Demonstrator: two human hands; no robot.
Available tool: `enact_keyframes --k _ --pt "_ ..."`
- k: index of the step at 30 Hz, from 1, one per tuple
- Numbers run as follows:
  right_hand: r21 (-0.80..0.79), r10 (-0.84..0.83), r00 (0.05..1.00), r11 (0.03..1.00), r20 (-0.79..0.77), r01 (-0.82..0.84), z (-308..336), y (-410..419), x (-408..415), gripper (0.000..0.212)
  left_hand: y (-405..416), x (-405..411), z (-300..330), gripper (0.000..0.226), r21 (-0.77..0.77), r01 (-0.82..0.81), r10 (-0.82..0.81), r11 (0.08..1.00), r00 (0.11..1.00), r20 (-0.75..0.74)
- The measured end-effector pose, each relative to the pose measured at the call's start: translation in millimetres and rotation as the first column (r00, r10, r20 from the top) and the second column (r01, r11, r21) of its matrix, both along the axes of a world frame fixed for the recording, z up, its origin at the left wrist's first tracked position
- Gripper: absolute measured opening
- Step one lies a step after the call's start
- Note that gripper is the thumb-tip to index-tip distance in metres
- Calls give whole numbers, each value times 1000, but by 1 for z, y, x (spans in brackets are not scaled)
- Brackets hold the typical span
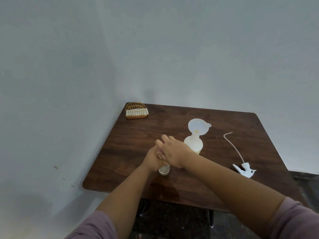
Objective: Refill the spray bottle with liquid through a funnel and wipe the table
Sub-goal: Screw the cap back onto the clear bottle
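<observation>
At frame centre, the left hand (153, 159) grips a clear bottle (164, 170) while the right hand (172, 152) curls over its top; just right stands the funnel-topped spray bottle (193, 144); the spray head (245, 169) lies farther right on the table (131, 138).

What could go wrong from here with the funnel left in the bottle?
The translucent white funnel leans in the pale yellow spray bottle, right beside the right hand; a bump may topple both. Both hands grip a small clear container; its contents could spill on the dark wooden table.
</observation>
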State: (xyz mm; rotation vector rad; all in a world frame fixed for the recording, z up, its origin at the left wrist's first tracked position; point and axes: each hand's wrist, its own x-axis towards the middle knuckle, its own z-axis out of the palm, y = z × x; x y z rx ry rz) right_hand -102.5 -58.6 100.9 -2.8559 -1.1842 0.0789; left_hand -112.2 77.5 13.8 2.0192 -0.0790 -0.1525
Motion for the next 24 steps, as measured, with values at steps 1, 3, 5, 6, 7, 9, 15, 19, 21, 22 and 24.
enact_keyframes --k 1,3,5,6,7,9,15,19,21,22,24 --pt "6 -17 1000 1000 -8 17 0 0 -1 29 -2 -1 2 53 23 8 -8 1000 1000 -7" --pt "11 -97 995 995 -25 97 1 7 -5 27 -6 -7 15 50 39 -15 15 999 1000 -5" --pt "16 -226 972 974 -59 228 -1 16 -8 28 -9 -8 19 43 57 -23 24 998 1000 -11" --pt "7 -289 954 957 -78 290 -3 22 -8 31 -11 -7 18 40 89 -14 13 996 1000 5" --pt "2 -350 932 936 -96 351 -5 26 -9 34 -12 -7 19 38 142 2 -5 990 1000 26" --pt "37 -493 857 864 -150 503 -4 32 -10 33 -15 -7 23 42 208 31 -33 978 999 8" --pt "6 -447 890 894 -88 449 11 20 -11 40 -14 -5 20 36 211 36 -28 977 999 -41" --pt "19 -104 995 994 -2 104 9 11 -9 24 -8 -7 20 34 202 20 -19 979 1000 -8" --pt "-10 -62 998 998 -16 62 7 12 -6 20 -8 -5 19 36 212 23 -18 977 1000 -26" --pt "-22 -107 994 994 -19 106 6 13 -6 21 -9 -6 22 29 223 24 -20 975 1000 -18" --pt "-17 -253 967 967 -20 252 4 18 -9 23 -11 -2 18 24 239 47 -50 970 999 7"
